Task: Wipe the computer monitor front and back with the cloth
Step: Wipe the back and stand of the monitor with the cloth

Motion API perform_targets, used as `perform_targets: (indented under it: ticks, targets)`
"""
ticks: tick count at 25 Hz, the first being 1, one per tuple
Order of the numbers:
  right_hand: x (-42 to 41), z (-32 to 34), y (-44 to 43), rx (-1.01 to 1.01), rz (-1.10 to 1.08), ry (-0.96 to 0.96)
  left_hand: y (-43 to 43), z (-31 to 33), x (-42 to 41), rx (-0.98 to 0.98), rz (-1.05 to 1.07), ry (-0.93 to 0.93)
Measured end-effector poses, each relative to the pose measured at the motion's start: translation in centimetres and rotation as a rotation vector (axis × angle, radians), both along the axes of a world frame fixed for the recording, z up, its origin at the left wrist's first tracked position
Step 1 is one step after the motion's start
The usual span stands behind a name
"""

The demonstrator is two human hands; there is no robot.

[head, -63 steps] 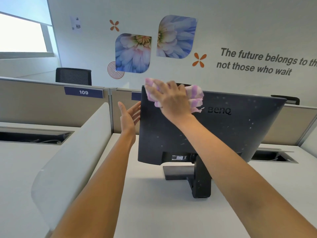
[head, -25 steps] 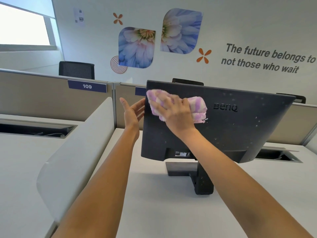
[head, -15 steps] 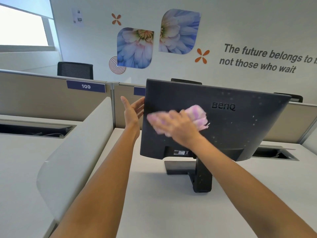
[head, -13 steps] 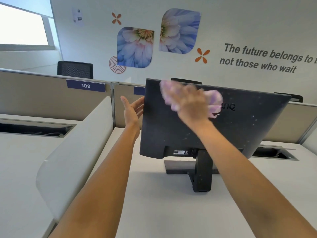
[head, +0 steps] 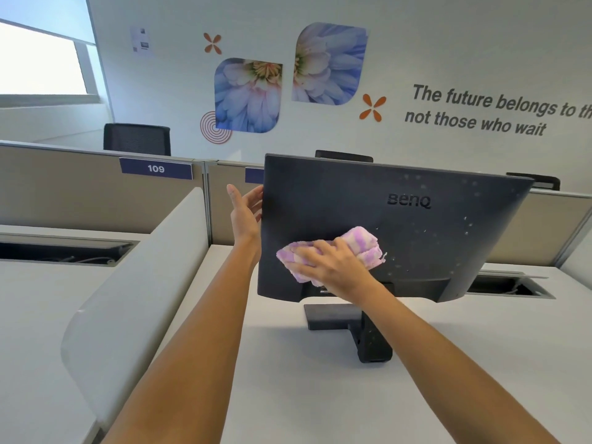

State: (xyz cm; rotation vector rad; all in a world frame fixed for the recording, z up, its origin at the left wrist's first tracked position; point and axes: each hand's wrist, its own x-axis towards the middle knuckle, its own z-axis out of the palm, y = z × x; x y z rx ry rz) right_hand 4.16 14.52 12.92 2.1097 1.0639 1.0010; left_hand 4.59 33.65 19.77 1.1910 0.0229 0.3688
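Observation:
A black BenQ monitor [head: 432, 245] stands on its stand [head: 371, 344] on the white desk [head: 288, 379], with its back toward me. White specks dot the right part of that back. My right hand [head: 333, 267] holds a bunched pink-and-white cloth [head: 362, 240] pressed against the lower left of the back, just above the stand joint. My left hand [head: 245, 213] rests with straight fingers against the monitor's left edge. The screen side is hidden from me.
A curved white divider [head: 137, 283] rises along the desk's left side. Beige partitions [head: 64, 193] close off the back, one labelled 109. Open cable slots [head: 509, 286] lie behind the monitor and at the left [head: 64, 251]. Black chairs [head: 136, 139] show beyond the partitions.
My right hand has swept the cloth from the top of the monitor's back down to its lower left. My left hand has stayed on the left edge.

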Motion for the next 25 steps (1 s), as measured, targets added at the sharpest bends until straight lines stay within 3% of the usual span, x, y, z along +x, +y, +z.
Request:
perform_targets:
  ticks: [3,6,8,9,11,13,16,18,20,23,25]
  targets:
    - [0.2,3.3,-1.3,0.302,-0.049,-0.105,-0.3,0.1,0.3,0.013,0.004,0.008]
    - [-0.5,7.7,-2.7,0.897,-0.283,-0.172,-1.0,0.3,0.3,0.08,0.041,0.024]
    - [-0.1,9.7,-3.5,1.376,-0.437,-0.15,-1.5,0.7,-0.2,0.335,0.18,-0.016]
    - [0.1,10.1,-3.4,1.487,-0.469,-0.147,-1.7,1.1,-0.4,0.503,0.289,-0.064]
    - [0.5,10.1,-1.9,1.367,-0.466,-0.178,-2.0,2.1,-0.2,0.768,0.463,-0.221]
    - [0.6,8.3,-0.1,1.045,-0.402,-0.239,-2.7,3.4,0.7,0.927,0.51,-0.349]
    - [0.5,6.8,-1.0,0.717,-0.244,-0.279,-4.4,4.7,1.9,1.078,0.474,-0.384]
    - [0.6,7.6,-4.0,0.678,-0.248,-0.27,-5.3,4.8,2.3,1.152,0.513,-0.378]
    - [0.1,8.7,-7.2,0.93,-0.403,-0.201,-5.6,4.5,2.4,1.172,0.556,-0.367]
    - [0.4,10.2,-10.9,1.528,-0.553,-0.095,-6.2,4.6,2.3,1.159,0.61,-0.34]
    - [0.6,10.8,-10.6,1.594,-0.593,-0.114,-7.2,5.0,2.2,1.169,0.598,-0.318]
